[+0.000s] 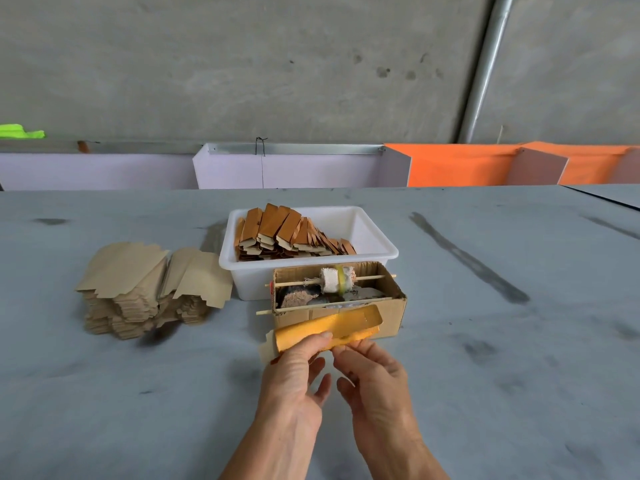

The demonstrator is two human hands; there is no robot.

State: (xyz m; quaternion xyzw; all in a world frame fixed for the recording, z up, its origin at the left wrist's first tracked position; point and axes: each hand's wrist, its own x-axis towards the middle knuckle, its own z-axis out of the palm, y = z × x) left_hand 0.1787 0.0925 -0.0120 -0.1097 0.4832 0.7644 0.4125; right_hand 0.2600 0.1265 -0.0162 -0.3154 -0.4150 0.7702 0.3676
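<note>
Head view: on the grey tabletop [485, 358], a tall stack of flat tan paper blanks [149, 289] lies at the left, so I judge much work remains. The white plastic tub [377, 237] holds many folded orange-brown pieces [287, 233], seemingly finished. Just before the open cardboard box [391, 313] with its cloth-wrapped roller [337, 279], the shiny gold-orange paper sheet [332, 329] is held above the tabletop, half curled. The left hand [294, 372] and right hand [377, 372] pinch its near edge in curled fingers [323, 336].

2 hands [294, 372] [374, 379], 1 gold sheet [332, 329], 1 cardboard box [391, 315] — 2 skewers [370, 277] [266, 311] — 1 tub [367, 226]
</note>
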